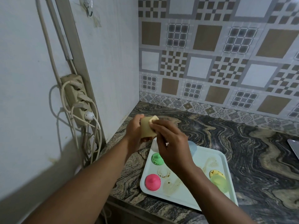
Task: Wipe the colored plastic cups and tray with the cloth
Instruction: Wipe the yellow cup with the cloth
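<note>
My left hand [135, 131] grips a pale yellow cup [146, 129] held above the marbled counter, behind the tray. My right hand [171, 144] reaches over it, and its fingertips press a small pale bit of cloth [151, 121] against the cup's top edge; most of the cloth is hidden. On the stained pale tray [186, 200] stand a pink cup [152, 182], a spotted green cup [156, 159], a white cup [154, 145], a blue cup [192, 147], a yellow cup [216, 173] and a light green cup [221, 184]. Brown rings and smears mark the tray's floor.
A power strip [77, 97] with several plugs and hanging cables is fixed to the left wall. Patterned tiles back the counter [242, 151]. A grey flat object [294, 147] pokes in at the right edge. The tray's front corner overhangs the counter's front edge.
</note>
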`<action>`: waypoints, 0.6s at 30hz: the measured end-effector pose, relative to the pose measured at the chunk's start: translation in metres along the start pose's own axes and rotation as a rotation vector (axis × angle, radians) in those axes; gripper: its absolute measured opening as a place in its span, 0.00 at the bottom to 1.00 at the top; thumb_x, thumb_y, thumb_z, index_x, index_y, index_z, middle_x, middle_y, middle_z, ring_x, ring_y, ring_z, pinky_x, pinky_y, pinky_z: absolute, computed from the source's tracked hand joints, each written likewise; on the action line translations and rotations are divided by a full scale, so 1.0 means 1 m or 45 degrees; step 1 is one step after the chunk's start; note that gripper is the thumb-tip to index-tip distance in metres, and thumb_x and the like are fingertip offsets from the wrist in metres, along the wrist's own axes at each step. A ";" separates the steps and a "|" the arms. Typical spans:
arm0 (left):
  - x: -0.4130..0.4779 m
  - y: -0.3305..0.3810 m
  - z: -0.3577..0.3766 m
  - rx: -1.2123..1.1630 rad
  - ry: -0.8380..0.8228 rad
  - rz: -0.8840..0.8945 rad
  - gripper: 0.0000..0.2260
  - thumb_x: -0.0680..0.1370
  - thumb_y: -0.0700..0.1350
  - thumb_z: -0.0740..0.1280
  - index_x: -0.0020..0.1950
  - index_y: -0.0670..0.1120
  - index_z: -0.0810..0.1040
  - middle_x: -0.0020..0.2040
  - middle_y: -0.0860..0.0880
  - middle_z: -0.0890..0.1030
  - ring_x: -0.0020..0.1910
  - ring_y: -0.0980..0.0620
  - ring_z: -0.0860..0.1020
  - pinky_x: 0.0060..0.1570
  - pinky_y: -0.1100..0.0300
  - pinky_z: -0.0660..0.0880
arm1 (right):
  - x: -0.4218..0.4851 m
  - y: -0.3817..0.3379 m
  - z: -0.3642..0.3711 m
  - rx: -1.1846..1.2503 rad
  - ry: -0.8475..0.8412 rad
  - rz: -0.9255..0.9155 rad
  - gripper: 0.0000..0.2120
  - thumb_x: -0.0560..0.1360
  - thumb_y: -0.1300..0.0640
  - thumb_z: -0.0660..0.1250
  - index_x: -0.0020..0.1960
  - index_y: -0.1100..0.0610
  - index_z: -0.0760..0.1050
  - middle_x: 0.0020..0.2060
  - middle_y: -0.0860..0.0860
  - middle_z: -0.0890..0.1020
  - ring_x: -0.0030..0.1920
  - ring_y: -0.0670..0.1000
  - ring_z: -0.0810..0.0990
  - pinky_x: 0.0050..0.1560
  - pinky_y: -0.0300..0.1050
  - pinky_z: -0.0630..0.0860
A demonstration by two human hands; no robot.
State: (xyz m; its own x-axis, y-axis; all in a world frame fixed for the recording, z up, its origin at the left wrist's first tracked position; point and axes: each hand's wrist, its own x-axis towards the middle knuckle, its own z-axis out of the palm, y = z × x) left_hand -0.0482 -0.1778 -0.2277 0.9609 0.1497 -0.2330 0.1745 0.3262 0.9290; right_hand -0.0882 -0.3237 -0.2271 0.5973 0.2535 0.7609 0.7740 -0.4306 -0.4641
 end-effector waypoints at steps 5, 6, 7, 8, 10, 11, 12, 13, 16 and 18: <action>-0.003 0.001 -0.006 0.056 0.122 0.020 0.14 0.81 0.52 0.58 0.51 0.43 0.76 0.38 0.40 0.76 0.26 0.44 0.75 0.26 0.60 0.63 | -0.002 0.021 -0.019 -0.143 -0.294 -0.036 0.15 0.75 0.69 0.65 0.57 0.58 0.84 0.55 0.50 0.83 0.53 0.52 0.84 0.51 0.51 0.82; -0.005 0.001 -0.006 0.051 0.125 0.016 0.14 0.81 0.53 0.58 0.52 0.43 0.75 0.39 0.39 0.76 0.27 0.44 0.75 0.24 0.63 0.63 | 0.002 0.028 -0.021 -0.177 -0.272 0.021 0.14 0.75 0.68 0.65 0.56 0.58 0.84 0.53 0.50 0.84 0.50 0.53 0.84 0.48 0.54 0.82; -0.006 0.001 -0.006 0.047 0.117 0.009 0.14 0.80 0.53 0.59 0.53 0.43 0.75 0.41 0.38 0.76 0.27 0.43 0.75 0.22 0.63 0.63 | 0.007 0.035 -0.023 -0.193 -0.198 0.083 0.13 0.75 0.68 0.65 0.54 0.58 0.84 0.52 0.51 0.84 0.48 0.53 0.84 0.46 0.55 0.81; -0.007 0.003 -0.005 0.050 0.100 0.003 0.14 0.80 0.53 0.59 0.53 0.43 0.75 0.42 0.38 0.76 0.28 0.43 0.75 0.22 0.63 0.63 | 0.012 0.037 -0.025 -0.183 -0.092 0.134 0.12 0.76 0.67 0.66 0.54 0.58 0.84 0.50 0.51 0.84 0.47 0.52 0.84 0.46 0.54 0.81; -0.009 0.006 -0.003 0.030 0.036 -0.008 0.14 0.80 0.53 0.59 0.52 0.43 0.75 0.43 0.37 0.76 0.28 0.43 0.75 0.23 0.63 0.63 | 0.018 0.029 -0.027 -0.108 0.078 0.140 0.11 0.77 0.68 0.68 0.57 0.59 0.84 0.52 0.52 0.85 0.50 0.50 0.84 0.51 0.50 0.81; -0.010 0.007 -0.001 0.011 -0.023 -0.020 0.15 0.81 0.53 0.58 0.52 0.42 0.75 0.41 0.38 0.76 0.28 0.44 0.74 0.22 0.63 0.63 | 0.019 0.019 -0.026 -0.065 0.094 0.097 0.12 0.78 0.69 0.68 0.59 0.60 0.83 0.54 0.52 0.84 0.53 0.50 0.83 0.54 0.46 0.80; -0.012 0.007 0.001 -0.003 -0.087 -0.032 0.16 0.82 0.53 0.56 0.51 0.41 0.74 0.39 0.39 0.76 0.27 0.45 0.74 0.22 0.63 0.63 | 0.018 0.010 -0.024 -0.048 0.053 0.050 0.14 0.78 0.69 0.67 0.60 0.60 0.82 0.57 0.52 0.83 0.56 0.50 0.82 0.56 0.43 0.79; -0.013 0.007 0.002 -0.015 -0.130 -0.040 0.17 0.82 0.53 0.55 0.51 0.40 0.74 0.36 0.40 0.76 0.27 0.46 0.73 0.22 0.63 0.64 | 0.015 0.004 -0.020 -0.053 -0.015 0.006 0.15 0.77 0.70 0.66 0.62 0.60 0.82 0.59 0.52 0.83 0.58 0.51 0.82 0.57 0.43 0.79; -0.014 0.002 -0.003 -0.049 -0.066 -0.066 0.17 0.80 0.54 0.58 0.49 0.42 0.76 0.35 0.41 0.77 0.28 0.45 0.73 0.23 0.63 0.64 | 0.009 0.017 -0.014 -0.061 -0.079 0.126 0.15 0.77 0.65 0.64 0.59 0.58 0.82 0.56 0.51 0.84 0.55 0.51 0.83 0.54 0.51 0.80; -0.015 0.001 -0.009 -0.085 -0.038 -0.101 0.15 0.79 0.55 0.60 0.46 0.44 0.77 0.35 0.41 0.78 0.27 0.44 0.74 0.22 0.64 0.63 | 0.005 0.028 -0.016 0.066 0.035 0.404 0.13 0.77 0.63 0.63 0.57 0.55 0.83 0.51 0.49 0.86 0.51 0.49 0.85 0.52 0.56 0.82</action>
State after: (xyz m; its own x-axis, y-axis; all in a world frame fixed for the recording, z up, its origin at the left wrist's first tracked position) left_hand -0.0646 -0.1711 -0.2262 0.9507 0.0934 -0.2958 0.2368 0.3979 0.8864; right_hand -0.0667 -0.3478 -0.2288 0.8052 0.0902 0.5861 0.5602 -0.4397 -0.7020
